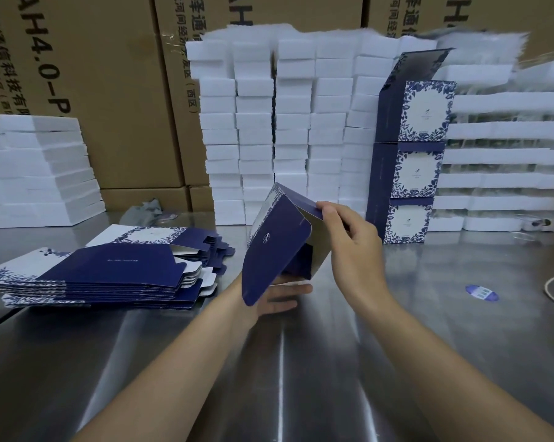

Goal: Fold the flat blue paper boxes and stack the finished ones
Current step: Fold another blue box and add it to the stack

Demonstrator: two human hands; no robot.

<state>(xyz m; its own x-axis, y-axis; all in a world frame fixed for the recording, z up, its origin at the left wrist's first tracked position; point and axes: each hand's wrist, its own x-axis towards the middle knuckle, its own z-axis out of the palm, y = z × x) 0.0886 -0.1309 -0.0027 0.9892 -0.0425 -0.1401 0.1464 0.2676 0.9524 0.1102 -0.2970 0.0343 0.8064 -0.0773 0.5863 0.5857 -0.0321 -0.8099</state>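
Steel table (pixel 333 362), brown cartons (pixel 109 90) behind, white foam stacks (pixel 294 122) against them

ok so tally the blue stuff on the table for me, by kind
finished boxes in the stack: 3
box being folded: 1
round blue sticker: 1
flat boxes: piled, too layered to count
total counted: 5

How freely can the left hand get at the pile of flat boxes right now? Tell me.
Probably yes. The pile of flat boxes lies left of the left hand on the table, nothing between them. But that hand props the half-folded box from below, so the right hand must hold it alone first.
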